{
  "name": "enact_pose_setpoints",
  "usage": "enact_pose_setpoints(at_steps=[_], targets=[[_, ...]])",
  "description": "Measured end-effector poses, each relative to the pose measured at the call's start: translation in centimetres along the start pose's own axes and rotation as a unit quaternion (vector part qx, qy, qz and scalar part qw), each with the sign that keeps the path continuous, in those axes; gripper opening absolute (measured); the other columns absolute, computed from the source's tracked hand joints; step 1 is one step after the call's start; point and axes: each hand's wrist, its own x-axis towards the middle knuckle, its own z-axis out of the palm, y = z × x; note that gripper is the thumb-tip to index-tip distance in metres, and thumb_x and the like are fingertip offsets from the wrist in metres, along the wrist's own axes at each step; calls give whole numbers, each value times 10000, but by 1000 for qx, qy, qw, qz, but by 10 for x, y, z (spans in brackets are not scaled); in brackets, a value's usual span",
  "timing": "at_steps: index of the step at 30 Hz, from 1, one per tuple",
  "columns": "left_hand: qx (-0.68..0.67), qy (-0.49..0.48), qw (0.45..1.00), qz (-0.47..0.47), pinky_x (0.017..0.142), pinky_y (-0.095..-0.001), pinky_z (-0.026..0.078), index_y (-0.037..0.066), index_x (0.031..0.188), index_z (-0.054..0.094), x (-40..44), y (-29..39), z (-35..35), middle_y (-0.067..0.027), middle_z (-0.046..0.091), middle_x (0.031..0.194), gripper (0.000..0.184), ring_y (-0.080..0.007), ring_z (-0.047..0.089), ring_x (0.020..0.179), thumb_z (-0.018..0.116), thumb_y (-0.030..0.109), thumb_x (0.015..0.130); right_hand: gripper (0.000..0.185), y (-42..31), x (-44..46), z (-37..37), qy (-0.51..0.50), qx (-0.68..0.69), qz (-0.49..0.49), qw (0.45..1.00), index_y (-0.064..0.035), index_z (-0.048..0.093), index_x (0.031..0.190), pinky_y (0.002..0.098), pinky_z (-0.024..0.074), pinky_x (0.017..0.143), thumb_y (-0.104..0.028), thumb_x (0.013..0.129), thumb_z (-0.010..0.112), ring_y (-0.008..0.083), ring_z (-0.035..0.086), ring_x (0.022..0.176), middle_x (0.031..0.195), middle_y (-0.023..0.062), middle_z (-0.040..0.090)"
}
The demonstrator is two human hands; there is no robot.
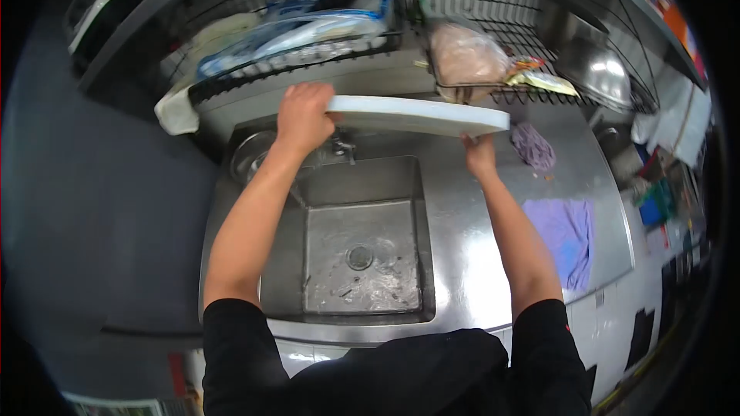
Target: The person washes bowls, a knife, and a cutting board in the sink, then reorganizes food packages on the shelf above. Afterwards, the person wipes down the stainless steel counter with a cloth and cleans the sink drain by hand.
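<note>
You held a white board (416, 113) up between both hands, above the back of the bench (462, 246) and just beyond the sink. Your left hand (307, 114) was closed around the board's left end, the knuckles uppermost. Your right hand (480, 152) was at its lower edge near the right end, the fingertips against it; how far they curled behind, you could not tell from this view. The board was turned nearly edge-on to you, and its right end sat a little lower in view than its left.

Below your arms lay the metal sink (331, 223), its floor wet and scattered with small dark bits around the round drain (359, 257). The faucet (344, 146) stood behind the sink, just below the board, and a clear bowl (245, 158) sat by the back left corner, partly behind your left forearm. To the right of your right hand lay a crumpled purple cloth (533, 146); nearer you, a lilac cloth (563, 243) was spread out, close to the bench's right front corner. Above the board, a brownish plastic bag (466, 54) rested in the wire rack, with a metal bowl (597, 69) to its right.
</note>
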Motion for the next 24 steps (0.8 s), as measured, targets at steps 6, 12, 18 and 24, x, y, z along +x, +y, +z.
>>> enact_pose_setpoints(at_steps=[6,12,18,24], targets=[[-12,-44,996,79,644,-379,399,89,704,522,18,-6,6,-44,524,682,255,-256,523,707,701,75,523,250,70,-35,18,45,67,-111,991,4,478,1074,290,438,816,3,832,543,180,529,962,1043,121,541],[-25,-68,994,80,611,-387,416,88,755,570,9,-35,2,-73,578,728,229,-285,560,697,716,101,580,209,-1,-47,26,21,-6,-56,998,9,532,1020,366,442,799,-120,856,551,289,578,922,965,174,596],[119,-242,947,-177,708,-454,476,173,1100,584,8,-66,-4,-125,637,952,449,-328,602,894,700,265,675,655,-42,-16,77,-192,-37,21,980,6,220,1354,420,367,961,-327,871,510,408,443,1152,1260,286,425],[230,-160,957,-71,804,-435,458,151,1181,519,-28,-152,61,-149,610,1060,569,-333,573,991,713,309,670,803,-64,-44,56,-304,-103,21,947,-102,165,1412,433,234,1061,-436,807,574,387,289,1285,1404,222,277]])
